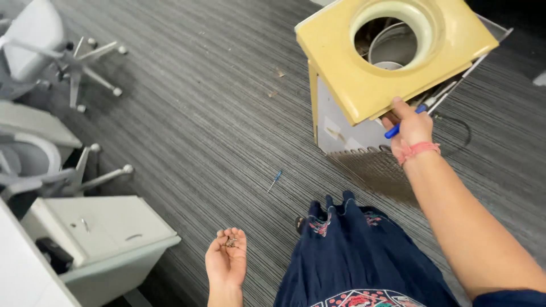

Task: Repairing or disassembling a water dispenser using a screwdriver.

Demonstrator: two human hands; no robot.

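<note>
At the upper right of the frame, the right hand (410,126) grips the edge of a yellowed panel (341,68) with a round opening, together with a blue-handled screwdriver (398,128). At the bottom centre, the left hand (226,260) is open, palm up, with small screws (231,243) on its fingers. Another screwdriver (275,180) lies on the grey carpet (199,102).

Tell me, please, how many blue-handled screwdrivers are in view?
2. One screwdriver on the carpet lies apart from both hands. The other screwdriver is in the right hand, against the yellow panel. Others may be hidden inside the casing.
</note>
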